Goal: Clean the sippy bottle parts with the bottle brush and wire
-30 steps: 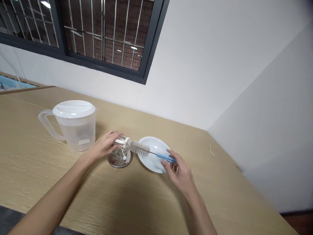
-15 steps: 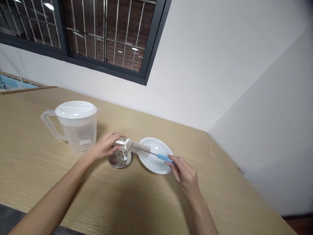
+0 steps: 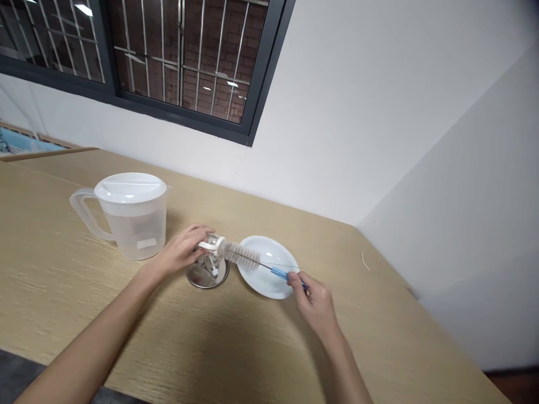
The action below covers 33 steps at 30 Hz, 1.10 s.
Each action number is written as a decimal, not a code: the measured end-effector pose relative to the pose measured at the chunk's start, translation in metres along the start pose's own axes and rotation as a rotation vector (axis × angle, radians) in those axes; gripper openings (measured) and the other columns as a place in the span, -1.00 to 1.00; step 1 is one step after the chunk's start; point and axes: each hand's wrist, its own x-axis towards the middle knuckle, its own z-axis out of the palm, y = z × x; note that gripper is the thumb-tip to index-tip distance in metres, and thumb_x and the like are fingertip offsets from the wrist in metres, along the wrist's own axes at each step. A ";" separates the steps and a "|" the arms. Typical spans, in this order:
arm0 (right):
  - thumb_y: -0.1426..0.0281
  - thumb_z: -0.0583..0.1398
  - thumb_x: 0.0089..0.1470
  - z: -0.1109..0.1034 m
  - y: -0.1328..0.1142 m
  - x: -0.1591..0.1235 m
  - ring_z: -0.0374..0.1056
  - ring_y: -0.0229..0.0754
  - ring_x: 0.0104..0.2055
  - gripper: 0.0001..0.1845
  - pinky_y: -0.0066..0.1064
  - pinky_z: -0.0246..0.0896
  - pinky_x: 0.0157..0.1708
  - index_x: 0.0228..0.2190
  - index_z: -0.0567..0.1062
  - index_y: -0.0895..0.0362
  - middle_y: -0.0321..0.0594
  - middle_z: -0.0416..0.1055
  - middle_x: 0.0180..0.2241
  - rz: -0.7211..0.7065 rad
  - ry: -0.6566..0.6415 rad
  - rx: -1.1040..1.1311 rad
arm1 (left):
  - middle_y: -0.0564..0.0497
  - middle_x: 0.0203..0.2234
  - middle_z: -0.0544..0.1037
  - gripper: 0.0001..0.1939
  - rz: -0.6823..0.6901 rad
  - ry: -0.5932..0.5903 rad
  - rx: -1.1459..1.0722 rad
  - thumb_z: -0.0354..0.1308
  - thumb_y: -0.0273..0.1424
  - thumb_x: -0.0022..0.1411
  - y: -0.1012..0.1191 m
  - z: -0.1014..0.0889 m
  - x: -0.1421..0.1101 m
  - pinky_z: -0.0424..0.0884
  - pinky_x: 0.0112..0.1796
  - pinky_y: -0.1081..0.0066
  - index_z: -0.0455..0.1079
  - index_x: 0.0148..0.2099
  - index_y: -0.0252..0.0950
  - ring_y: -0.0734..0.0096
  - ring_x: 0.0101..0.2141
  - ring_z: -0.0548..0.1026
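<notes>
My left hand (image 3: pixel 185 246) is closed around a small clear glass bottle (image 3: pixel 214 242) with a white collar and clasp, tipped on its side with its mouth to the right. Beneath it lies a round metal tray (image 3: pixel 201 279). In my right hand (image 3: pixel 314 300) is the blue handle of a bottle brush (image 3: pixel 244 256). The pale bristles enter the bottle's mouth, and part of them stays outside. A white bowl (image 3: pixel 266 287) sits on the table under the brush's wire shaft.
A translucent lidded pitcher (image 3: pixel 132 224) with liquid in it stands left of my left hand. A thin pale strip (image 3: pixel 365 261) lies on the wooden table (image 3: pixel 202 348) at the right. The wall and a barred window (image 3: pixel 181 62) are behind.
My right hand has shifted its grip slightly on the brush handle, its fingers and wrist turned. The brush, the bottle and my left hand are almost where they were.
</notes>
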 end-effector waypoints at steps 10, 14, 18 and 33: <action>0.51 0.15 0.23 0.010 0.005 -0.001 0.46 -0.22 -0.23 -0.68 -0.47 0.33 -0.37 0.01 0.35 0.07 -0.14 0.50 -0.23 -0.383 0.153 -0.106 | -0.09 0.06 0.44 -0.58 -0.110 -0.081 -0.045 0.13 -0.39 0.27 -0.001 -0.012 -0.004 0.32 0.07 0.20 0.30 0.18 -0.17 0.17 0.09 0.34; 0.53 0.18 0.21 0.005 0.006 -0.002 0.48 -0.20 -0.22 -0.62 -0.43 0.34 -0.28 0.05 0.37 0.09 -0.12 0.54 -0.22 -0.431 0.207 -0.170 | -0.08 0.05 0.45 -0.60 -0.113 -0.091 -0.069 0.14 -0.38 0.26 0.001 -0.012 -0.003 0.33 0.06 0.21 0.33 0.15 -0.17 0.17 0.08 0.36; 0.48 0.19 0.21 0.005 0.002 -0.002 0.43 -0.28 -0.41 -0.75 -0.48 0.27 -0.42 -0.05 0.43 0.13 -0.15 0.54 -0.29 -0.388 0.185 -0.125 | -0.07 0.04 0.47 -0.58 -0.108 -0.068 -0.058 0.16 -0.40 0.23 -0.002 -0.009 -0.003 0.35 0.05 0.22 0.34 0.14 -0.17 0.18 0.07 0.37; 0.30 0.21 0.19 0.017 -0.008 -0.005 0.27 -0.34 -0.57 -0.73 -0.48 0.24 -0.52 -0.09 0.44 0.14 -0.23 0.49 -0.37 -0.135 0.134 0.035 | -0.09 0.06 0.45 -0.59 -0.072 -0.032 0.013 0.09 -0.43 0.28 -0.003 -0.004 -0.004 0.35 0.07 0.19 0.30 0.17 -0.16 0.19 0.10 0.36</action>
